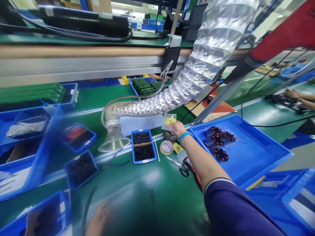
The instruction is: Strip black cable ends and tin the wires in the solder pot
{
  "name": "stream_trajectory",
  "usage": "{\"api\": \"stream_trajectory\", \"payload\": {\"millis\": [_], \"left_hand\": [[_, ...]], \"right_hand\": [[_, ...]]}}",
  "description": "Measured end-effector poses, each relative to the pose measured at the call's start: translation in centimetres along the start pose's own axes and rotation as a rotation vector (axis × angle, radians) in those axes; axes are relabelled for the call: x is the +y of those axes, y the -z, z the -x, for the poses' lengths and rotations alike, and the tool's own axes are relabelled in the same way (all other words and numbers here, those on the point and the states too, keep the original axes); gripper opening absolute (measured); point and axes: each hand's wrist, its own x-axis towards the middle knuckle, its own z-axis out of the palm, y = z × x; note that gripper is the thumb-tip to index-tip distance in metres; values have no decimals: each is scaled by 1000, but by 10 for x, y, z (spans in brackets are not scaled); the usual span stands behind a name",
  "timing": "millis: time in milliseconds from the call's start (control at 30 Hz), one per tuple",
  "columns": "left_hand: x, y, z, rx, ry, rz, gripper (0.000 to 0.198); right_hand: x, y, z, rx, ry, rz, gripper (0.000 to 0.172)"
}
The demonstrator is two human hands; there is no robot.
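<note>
My right hand [177, 128] reaches forward over the green bench and grips a small clear plastic bag [169, 120] with a yellow piece inside, held just above a dark stand. A round tin of solder wool [167, 147] and scissors [179, 166] lie just below that hand. My left hand [98, 221] is a blur low at the bottom edge, near a thin black wire [87, 209]; its fingers are smeared.
A silver foil fume duct [172, 95] with a clear funnel [113, 139] arches over the bench. A small blue tray of black parts [143, 147] sits beside pliers [115, 162]. A large blue tray [258, 154] holds copper coils [220, 154]. More blue bins [29, 144] stand on the left. Another person's hands [295, 96] work at far right.
</note>
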Motion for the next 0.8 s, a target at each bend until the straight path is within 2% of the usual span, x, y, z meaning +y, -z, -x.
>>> {"api": "stream_trajectory", "payload": {"millis": [100, 167, 267, 333, 433, 500, 567, 633, 667, 733, 800], "left_hand": [[9, -5, 5, 38, 26, -15, 59], [12, -9, 7, 63, 29, -34, 64], [7, -9, 6, 75, 15, -83, 65], [1, -5, 4, 61, -23, -123, 61], [-2, 7, 4, 114, -184, -304, 45], [2, 18, 6, 223, -384, -584, 32], [9, 30, 9, 335, -561, -905, 28], [14, 40, 9, 398, -550, -967, 33], [15, 45, 7, 412, -531, -988, 36], [14, 51, 1, 424, -486, -1010, 39], [13, 53, -7, 430, -450, -1010, 35]], "right_hand": [[-4, 10, -43, 119, 4, 107, 23], [-3, 17, -60, 157, 10, 194, 24], [-5, 25, -62, 158, 70, 348, 25], [-9, 26, -46, 129, 160, 461, 26], [-3, 17, 11, -15, 338, 619, 26], [19, 5, 67, -228, 436, 701, 23], [59, -5, 130, -499, 482, 754, 18], [108, -10, 189, -722, 517, 799, 19], [134, -9, 214, -784, 609, 867, 22], [181, -5, 253, -818, 635, 918, 25], [218, 2, 274, -799, 724, 1012, 28]]}}
